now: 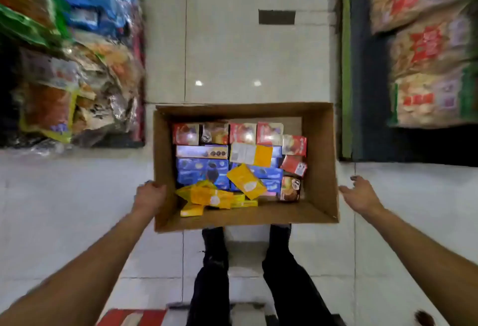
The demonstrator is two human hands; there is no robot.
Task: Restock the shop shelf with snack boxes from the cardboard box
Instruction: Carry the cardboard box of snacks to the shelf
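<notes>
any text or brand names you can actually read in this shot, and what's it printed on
None can be read.
Snack boxes in the cardboard box: red boxes, blue boxes and yellow boxes carry print, all too blurred to read.
White label panel on one box: too small.
Shelf bags at right: red marks, motion-blurred.
Shelf packets at left: blurred.

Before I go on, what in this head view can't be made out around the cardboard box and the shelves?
- Shelf goods left and right: blurred, labels unreadable.
- Left hand: fingertips hidden by the cardboard box wall.
- Right hand: blurred; touching the box or not, cannot tell.
- Lower layers: covered by yellow boxes and blue boxes.
- Feet: hidden under the box.
</notes>
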